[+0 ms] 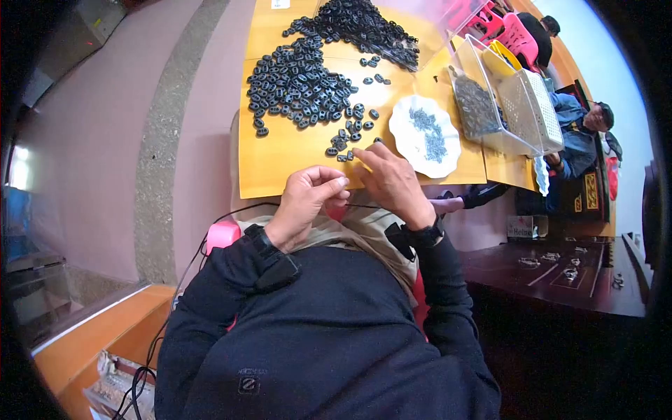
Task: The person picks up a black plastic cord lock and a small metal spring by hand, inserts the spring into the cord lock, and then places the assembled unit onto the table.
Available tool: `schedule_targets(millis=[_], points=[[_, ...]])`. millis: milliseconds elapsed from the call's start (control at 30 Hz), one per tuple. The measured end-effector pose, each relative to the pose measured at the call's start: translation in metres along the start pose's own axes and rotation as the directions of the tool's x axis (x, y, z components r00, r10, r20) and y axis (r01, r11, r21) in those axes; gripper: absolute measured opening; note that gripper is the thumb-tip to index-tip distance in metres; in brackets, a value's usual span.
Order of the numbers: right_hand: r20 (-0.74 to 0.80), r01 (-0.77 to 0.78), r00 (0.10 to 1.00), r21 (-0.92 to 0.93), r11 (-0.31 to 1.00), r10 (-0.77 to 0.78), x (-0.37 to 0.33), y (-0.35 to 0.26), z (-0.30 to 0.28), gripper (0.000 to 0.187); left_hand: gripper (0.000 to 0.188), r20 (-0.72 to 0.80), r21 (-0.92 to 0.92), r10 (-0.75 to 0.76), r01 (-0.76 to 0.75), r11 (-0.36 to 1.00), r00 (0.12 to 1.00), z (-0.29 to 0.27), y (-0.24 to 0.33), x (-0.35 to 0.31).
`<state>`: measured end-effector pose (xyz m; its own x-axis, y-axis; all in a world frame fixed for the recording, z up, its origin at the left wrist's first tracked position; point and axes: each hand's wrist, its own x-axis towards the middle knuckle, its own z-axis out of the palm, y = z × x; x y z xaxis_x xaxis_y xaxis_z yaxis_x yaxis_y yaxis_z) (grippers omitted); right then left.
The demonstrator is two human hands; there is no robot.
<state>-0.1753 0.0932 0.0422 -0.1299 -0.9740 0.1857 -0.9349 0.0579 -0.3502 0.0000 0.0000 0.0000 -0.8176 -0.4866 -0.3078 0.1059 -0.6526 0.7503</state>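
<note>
Over the near edge of the yellow table, my left hand [313,196] is closed in a pinch; whatever its fingertips hold is too small or hidden to name. My right hand [392,180] reaches over the tabletop, its index finger stretched toward a few loose black oval pieces [340,143], each with two holes. The fingertips are close to the nearest piece; I cannot tell whether they touch it. Beyond lies a spread heap of the same black pieces [301,87]. Right of my right hand stands a white scalloped plate [452,159] holding small dark slender parts [428,133].
A denser black heap [360,28] lies at the far side. A clear plastic bin [514,145] with dark parts, a white perforated basket [537,105] and a yellow bowl [501,57] stand at right. People sit beyond, near pink chairs [518,38]. A black cable [171,308] runs at my left.
</note>
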Motion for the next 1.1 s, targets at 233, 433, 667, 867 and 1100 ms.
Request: schedule_targets(millis=[233, 433, 667, 867, 1100], points=[[0.042, -0.025, 0.999, -0.069, 0.997, 0.028, -0.010, -0.011, 0.001, 0.027, 0.011, -0.025, -0.030, -0.022, 0.021, 0.999, 0.999, 0.007, 0.001, -0.009], [-0.084, 0.040, 0.995, -0.092, 0.995, -0.048, -0.025, -0.007, 0.000, 0.023, 0.012, -0.016, -0.022, -0.034, 0.034, 0.999, 0.999, 0.009, 0.006, -0.007], [-0.174, 0.163, 0.964, -0.214, 0.963, -0.202, -0.051, 0.005, 0.017, 0.019, 0.013, -0.013, 0.001, -0.043, 0.043, 0.999, 0.999, 0.011, 0.006, -0.008], [-0.362, 0.205, 0.918, 0.078, 0.976, -0.164, -0.050, -0.014, 0.013, 0.018, 0.016, 0.037, 0.094, -0.112, 0.108, 0.990, 0.993, 0.010, 0.006, -0.009], [-0.390, 0.253, 0.908, 0.228, 0.940, -0.150, -0.047, -0.022, 0.014, 0.019, 0.018, 0.115, 0.064, -0.161, 0.154, 0.986, 0.980, 0.017, 0.009, -0.013]])
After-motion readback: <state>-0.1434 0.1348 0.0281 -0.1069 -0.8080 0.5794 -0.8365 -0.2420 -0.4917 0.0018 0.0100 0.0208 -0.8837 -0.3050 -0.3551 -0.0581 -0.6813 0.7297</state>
